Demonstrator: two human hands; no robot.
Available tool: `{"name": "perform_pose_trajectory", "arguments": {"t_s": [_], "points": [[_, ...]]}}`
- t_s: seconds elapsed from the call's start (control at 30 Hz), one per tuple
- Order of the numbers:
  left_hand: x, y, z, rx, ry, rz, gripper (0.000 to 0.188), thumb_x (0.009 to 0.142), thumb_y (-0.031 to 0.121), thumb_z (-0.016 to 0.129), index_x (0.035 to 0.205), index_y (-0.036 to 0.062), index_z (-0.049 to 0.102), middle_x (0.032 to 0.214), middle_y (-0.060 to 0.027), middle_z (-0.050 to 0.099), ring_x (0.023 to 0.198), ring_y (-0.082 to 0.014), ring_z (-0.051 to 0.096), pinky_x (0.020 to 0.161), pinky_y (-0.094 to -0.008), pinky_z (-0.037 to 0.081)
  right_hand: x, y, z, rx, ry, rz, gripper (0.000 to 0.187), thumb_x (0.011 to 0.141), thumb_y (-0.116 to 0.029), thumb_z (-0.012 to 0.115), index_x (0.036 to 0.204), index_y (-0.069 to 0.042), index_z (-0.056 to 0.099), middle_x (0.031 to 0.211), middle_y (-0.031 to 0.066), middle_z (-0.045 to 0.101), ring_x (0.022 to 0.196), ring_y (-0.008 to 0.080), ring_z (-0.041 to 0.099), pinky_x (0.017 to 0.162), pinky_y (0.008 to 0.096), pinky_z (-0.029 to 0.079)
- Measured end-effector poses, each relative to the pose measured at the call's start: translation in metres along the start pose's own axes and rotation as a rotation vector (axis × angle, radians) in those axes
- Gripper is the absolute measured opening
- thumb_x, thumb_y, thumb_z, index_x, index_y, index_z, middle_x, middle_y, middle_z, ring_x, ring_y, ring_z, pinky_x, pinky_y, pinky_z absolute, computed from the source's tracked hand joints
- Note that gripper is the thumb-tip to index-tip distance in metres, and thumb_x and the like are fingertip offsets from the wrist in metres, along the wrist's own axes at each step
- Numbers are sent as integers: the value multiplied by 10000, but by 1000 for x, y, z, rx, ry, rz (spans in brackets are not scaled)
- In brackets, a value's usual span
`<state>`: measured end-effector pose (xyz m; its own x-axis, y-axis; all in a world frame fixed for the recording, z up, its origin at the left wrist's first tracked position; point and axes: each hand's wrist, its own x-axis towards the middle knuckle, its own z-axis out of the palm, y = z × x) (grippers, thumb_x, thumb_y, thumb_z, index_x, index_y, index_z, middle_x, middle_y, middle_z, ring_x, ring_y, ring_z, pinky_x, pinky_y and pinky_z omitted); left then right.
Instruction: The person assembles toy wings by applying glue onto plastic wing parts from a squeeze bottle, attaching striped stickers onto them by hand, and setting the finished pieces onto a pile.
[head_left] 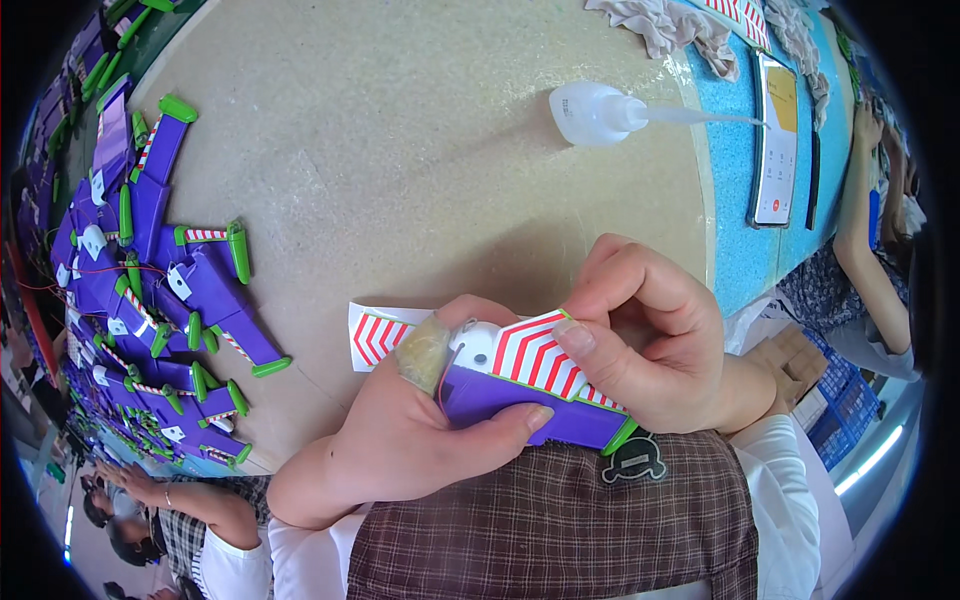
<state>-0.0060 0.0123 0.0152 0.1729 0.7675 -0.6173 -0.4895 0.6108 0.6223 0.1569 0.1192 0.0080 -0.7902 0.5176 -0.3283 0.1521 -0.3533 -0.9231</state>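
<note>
My left hand (pixel 420 430) is wrapped round a purple plastic toy wing (pixel 520 412), held just above my lap at the table's near edge. The wing has a white rounded part, a green tip and a thin red wire by my fingers. Across its upper face lies a red-and-white striped sticker (pixel 538 355). My right hand (pixel 660 350) pinches the sticker's upper right edge between thumb and forefinger; whether that edge is stuck down I cannot tell. A yellowish wrap covers a left finger. Behind that hand a striped sticker sheet (pixel 378 336) sticks out.
Several similar purple wings (pixel 215 295) lie heaped along the left. A white squeeze bottle (pixel 590 112) with a long nozzle lies beyond my hands. On the blue mat at right are a phone (pixel 775 140) and crumpled cloths (pixel 665 25). Other people's arms (pixel 855 200) show at both sides.
</note>
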Motion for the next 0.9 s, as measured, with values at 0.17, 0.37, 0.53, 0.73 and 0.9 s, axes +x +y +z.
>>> {"name": "perform_pose_trajectory", "arguments": {"t_s": [0.17, 0.37, 0.53, 0.73, 0.9], "points": [[2, -6, -1, 213, 19, 221, 340, 822, 52, 632, 1112, 15, 457, 876, -30, 597, 797, -56, 551, 682, -213, 447, 3, 2, -1, -277, 75, -136, 352, 871, -288, 547, 1028, 25, 512, 961, 104, 516, 804, 122, 486, 713, 246, 390], [-10, -1, -12, -265, 16, 106, 266, 922, 45, 438, 1177, -21, 404, 919, -77, 609, 840, -99, 581, 726, -240, 471, 10, -16, -38, -484, -262, -223, 419, 776, -307, 667, 1019, 16, 558, 903, 123, 572, 790, 242, 569, 682, 332, 439], [-5, -17, -7, -310, 179, 341, 383, 865, 3, 552, 1212, 13, 391, 1076, -59, 570, 998, -131, 540, 884, -276, 415, 5, -14, -16, -345, -263, -251, 113, 742, -94, 688, 791, -58, 592, 675, 58, 545, 643, 229, 553, 576, 329, 422], [4, -23, 1, -121, 330, 492, 411, 898, 168, 549, 1254, 37, 392, 1105, -47, 519, 1007, -143, 496, 896, -312, 389, 15, -4, 0, -164, -25, -78, 173, 761, -113, 706, 868, -34, 595, 830, 63, 568, 807, 168, 580, 710, 283, 447], [0, -36, -2, 64, 279, 579, 765, 706, 66, 735, 1326, 13, 290, 1011, -44, 493, 901, -96, 489, 800, -244, 410, 28, 3, 5, -205, -250, -298, 71, 820, -62, 608, 872, -14, 599, 826, 96, 562, 791, 229, 571, 709, 308, 445]]}}
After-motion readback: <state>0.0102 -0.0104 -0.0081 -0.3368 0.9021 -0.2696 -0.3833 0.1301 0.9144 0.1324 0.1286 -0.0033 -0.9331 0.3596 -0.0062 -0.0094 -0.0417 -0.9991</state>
